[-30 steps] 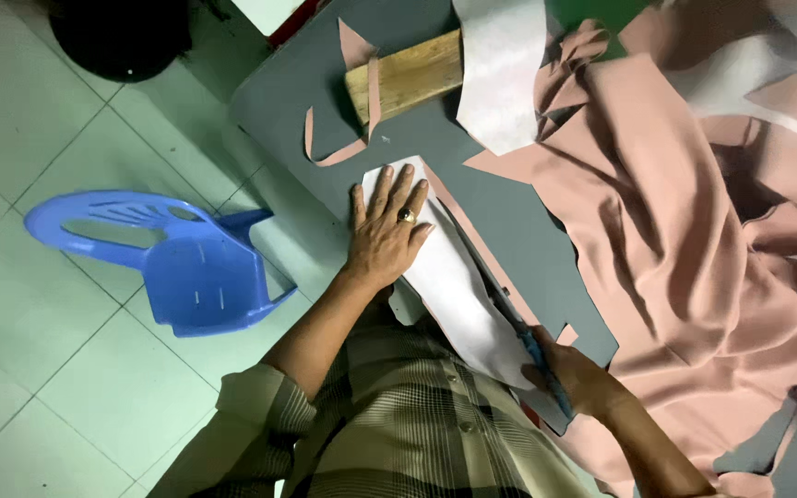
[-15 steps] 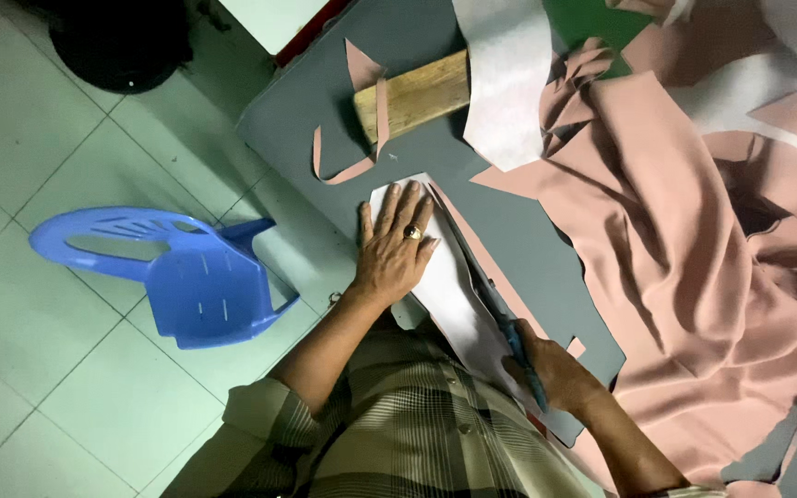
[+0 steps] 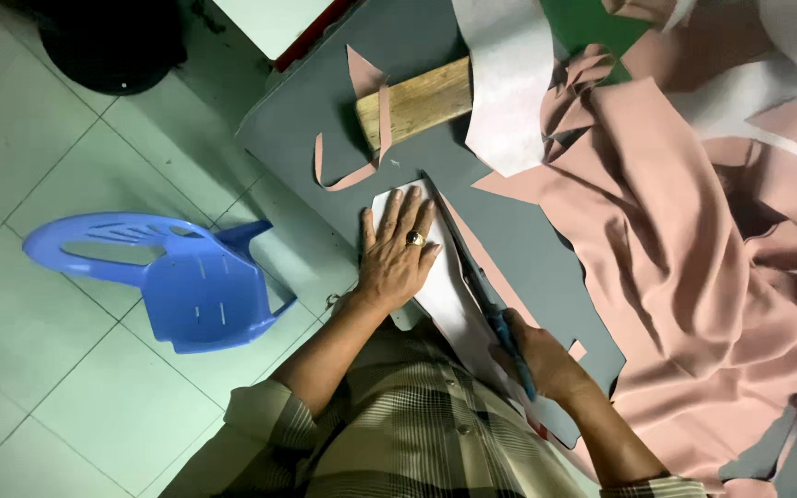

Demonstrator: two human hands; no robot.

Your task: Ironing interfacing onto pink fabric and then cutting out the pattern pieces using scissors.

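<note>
- Nearest to us, at the bottom of the view, we see a plaid shirt (image 3: 417,452) and two bare forearms reaching out over a dark grey worktop (image 3: 546,249).
- Our right hand (image 3: 546,360) is closed around the blue handle of a pair of scissors (image 3: 477,277). The hand sits low and right of centre, close to the body.
- The scissors run long and narrow from that hand up and to the left. Their tips point away from us, ending just beyond the fingertips of the other hand. We cannot tell whether the blades are parted.
- Our left hand (image 3: 398,254) lies open and flat, palm down, fingers spread, with a ring on one finger. It presses on a white paper pattern (image 3: 449,309) that lies directly left of the blades.
- The pattern's long axis runs the same way as the scissors, from near the body up and to the left. The blades lie along its right edge, so the left hand is touching the pattern and the right hand is at its near end.
- A narrow strip of pink cloth shows just right of the blades.
- Farther right, a large heap of pink cloth (image 3: 694,277) covers much of the worktop.
- Farther up lie a wooden block (image 3: 417,101), a curled pink scrap (image 3: 343,175) and a grey sheet (image 3: 509,83).
- To the left, on the pale tiled floor (image 3: 66,387), stands a blue plastic chair (image 3: 186,286).
</note>
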